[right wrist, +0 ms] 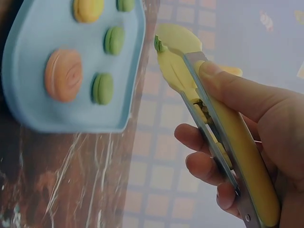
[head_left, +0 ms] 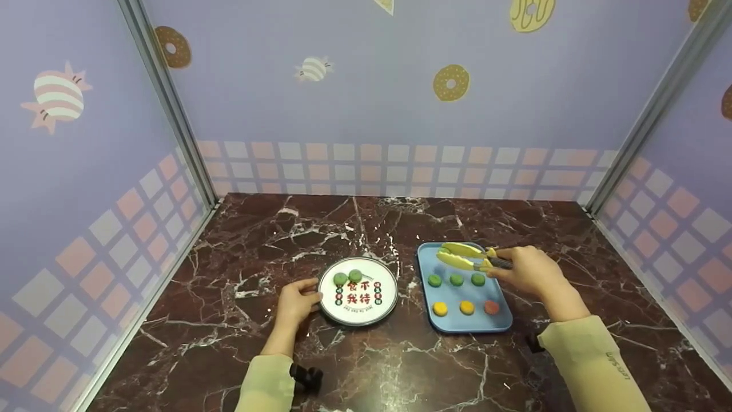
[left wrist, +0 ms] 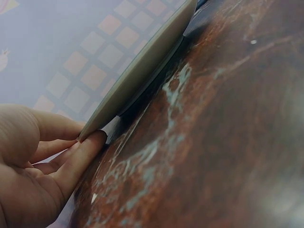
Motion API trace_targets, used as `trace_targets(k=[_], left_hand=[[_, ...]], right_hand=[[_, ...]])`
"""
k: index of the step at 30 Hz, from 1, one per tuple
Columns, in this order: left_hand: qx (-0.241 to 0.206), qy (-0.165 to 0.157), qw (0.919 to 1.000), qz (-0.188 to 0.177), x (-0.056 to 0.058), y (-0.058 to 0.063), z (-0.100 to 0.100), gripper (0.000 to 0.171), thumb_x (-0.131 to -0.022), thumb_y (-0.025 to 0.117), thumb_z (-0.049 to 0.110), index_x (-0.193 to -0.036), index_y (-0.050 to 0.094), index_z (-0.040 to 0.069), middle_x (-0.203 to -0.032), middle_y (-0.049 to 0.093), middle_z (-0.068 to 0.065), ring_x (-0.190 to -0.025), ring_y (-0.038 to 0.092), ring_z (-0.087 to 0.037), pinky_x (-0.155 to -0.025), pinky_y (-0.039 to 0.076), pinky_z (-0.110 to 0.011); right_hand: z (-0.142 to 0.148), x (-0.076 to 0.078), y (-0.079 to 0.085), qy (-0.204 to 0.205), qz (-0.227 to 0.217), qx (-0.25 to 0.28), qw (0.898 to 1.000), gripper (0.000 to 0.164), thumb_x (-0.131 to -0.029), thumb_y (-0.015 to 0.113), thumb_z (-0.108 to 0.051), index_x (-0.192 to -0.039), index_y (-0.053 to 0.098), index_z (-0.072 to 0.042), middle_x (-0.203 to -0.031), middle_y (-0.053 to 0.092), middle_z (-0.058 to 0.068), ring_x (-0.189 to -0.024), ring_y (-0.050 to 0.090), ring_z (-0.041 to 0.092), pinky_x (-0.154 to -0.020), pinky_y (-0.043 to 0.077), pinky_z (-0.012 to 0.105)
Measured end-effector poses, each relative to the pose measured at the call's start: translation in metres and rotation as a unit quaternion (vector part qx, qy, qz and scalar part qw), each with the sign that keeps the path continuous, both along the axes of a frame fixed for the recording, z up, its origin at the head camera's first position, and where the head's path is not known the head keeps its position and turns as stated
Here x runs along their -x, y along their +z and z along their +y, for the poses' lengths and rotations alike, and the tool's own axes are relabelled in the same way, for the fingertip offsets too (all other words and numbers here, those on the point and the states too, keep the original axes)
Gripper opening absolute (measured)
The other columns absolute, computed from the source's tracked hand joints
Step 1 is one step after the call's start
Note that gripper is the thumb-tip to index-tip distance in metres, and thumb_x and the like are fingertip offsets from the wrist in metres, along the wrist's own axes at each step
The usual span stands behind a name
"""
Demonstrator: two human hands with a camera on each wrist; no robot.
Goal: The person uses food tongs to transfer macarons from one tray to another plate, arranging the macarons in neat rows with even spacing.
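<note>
My left hand pinches the left rim of a round white plate with red printed characters. Two green macarons sit near the plate's far edge. In my right hand is a pair of yellow-tipped tongs, gripped by the handles. Between the tong tips a green macaron is held, raised over the far part of a blue tray. Three green macarons line the tray's middle; two yellow ones and a reddish-pink one make up the near row.
Plate and tray stand side by side on a dark red marbled table, with a strip of tabletop between them. Purple patterned panels enclose the back and both sides, joined by metal corner posts.
</note>
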State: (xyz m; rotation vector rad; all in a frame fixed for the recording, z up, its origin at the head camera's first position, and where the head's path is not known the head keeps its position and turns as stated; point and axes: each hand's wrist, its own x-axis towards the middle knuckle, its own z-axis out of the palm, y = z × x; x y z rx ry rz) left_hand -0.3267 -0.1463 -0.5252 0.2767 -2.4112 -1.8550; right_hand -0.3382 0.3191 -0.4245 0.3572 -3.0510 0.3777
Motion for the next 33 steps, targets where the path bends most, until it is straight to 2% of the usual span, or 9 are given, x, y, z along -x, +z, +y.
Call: trace_targets(k=[5,8,12,15,20,27,30,33], left_hand=[[-0.008,-0.006,0.9999,-0.004,0.000,0.001,0.000,0.043,-0.088,0.067,-0.011,-0.130,0.062,-0.015,-0.123,0.064,-0.037,-0.092,0.071,-0.023,-0.074,0.069,-0.033],[-0.010,-0.008,0.9999,-0.005,0.000,0.001,0.000,0.043,-0.088,0.067,-0.012,-0.130,0.062,-0.015,-0.124,0.064,-0.037,-0.093,0.072,-0.023,-0.074,0.069,-0.032],[-0.008,-0.008,0.9999,-0.002,0.001,0.001,0.000,0.043,-0.087,0.068,-0.012,-0.130,0.062,-0.015,-0.124,0.064,-0.038,-0.094,0.072,-0.026,-0.074,0.069,-0.033],[-0.004,-0.008,1.0000,-0.001,0.001,0.001,0.000,0.043,-0.087,0.068,-0.011,-0.129,0.062,-0.015,-0.125,0.064,-0.038,-0.096,0.072,-0.027,-0.074,0.069,-0.033],[0.002,-0.006,1.0000,-0.001,0.001,0.000,-0.001,0.043,-0.087,0.068,-0.010,-0.129,0.062,-0.015,-0.125,0.064,-0.037,-0.097,0.072,-0.027,-0.074,0.069,-0.033],[-0.001,-0.002,1.0000,-0.002,0.000,0.000,0.000,0.043,-0.087,0.068,-0.010,-0.129,0.062,-0.015,-0.123,0.065,-0.037,-0.099,0.073,-0.031,-0.076,0.069,-0.035],[-0.005,-0.002,1.0000,-0.005,0.000,0.000,0.000,0.042,-0.087,0.067,-0.011,-0.129,0.062,-0.015,-0.123,0.065,-0.037,-0.101,0.073,-0.033,-0.077,0.069,-0.035],[-0.003,-0.004,1.0000,-0.006,0.000,0.001,0.000,0.042,-0.088,0.067,-0.011,-0.130,0.062,-0.015,-0.124,0.064,-0.037,-0.101,0.072,-0.032,-0.077,0.069,-0.035]], right_hand=[[-0.016,-0.005,0.005,0.012,0.008,-0.001,1.000,0.060,-0.091,0.076,-0.045,-0.138,0.066,-0.007,-0.130,0.070,0.023,-0.106,0.069,0.046,-0.080,0.060,0.063],[-0.027,-0.005,0.007,0.021,0.007,-0.001,1.000,0.060,-0.090,0.077,-0.044,-0.137,0.066,-0.008,-0.129,0.070,0.023,-0.100,0.071,0.043,-0.073,0.061,0.056],[-0.042,-0.004,0.007,0.042,0.005,-0.001,0.999,0.062,-0.090,0.077,-0.045,-0.138,0.066,-0.008,-0.125,0.072,0.023,-0.083,0.073,0.032,-0.062,0.057,0.042],[-0.054,-0.002,0.006,0.063,0.018,-0.002,0.998,0.059,-0.089,0.078,-0.045,-0.136,0.068,-0.009,-0.121,0.074,0.020,-0.081,0.073,0.030,-0.061,0.057,0.041],[-0.074,-0.002,0.003,0.089,0.034,0.002,0.995,0.055,-0.089,0.079,-0.042,-0.133,0.070,-0.011,-0.119,0.076,0.016,-0.085,0.074,0.032,-0.066,0.062,0.048],[-0.096,0.002,-0.003,0.116,0.033,0.000,0.993,0.053,-0.089,0.079,-0.041,-0.132,0.071,-0.010,-0.125,0.075,0.012,-0.103,0.074,0.033,-0.087,0.064,0.053],[-0.104,0.004,-0.007,0.127,0.031,0.001,0.991,0.053,-0.090,0.079,-0.040,-0.132,0.071,-0.010,-0.124,0.075,0.012,-0.104,0.074,0.032,-0.089,0.064,0.053],[-0.111,0.008,-0.011,0.143,0.040,-0.006,0.989,0.048,-0.090,0.079,-0.040,-0.126,0.074,-0.009,-0.117,0.078,0.011,-0.096,0.075,0.030,-0.082,0.065,0.049]])
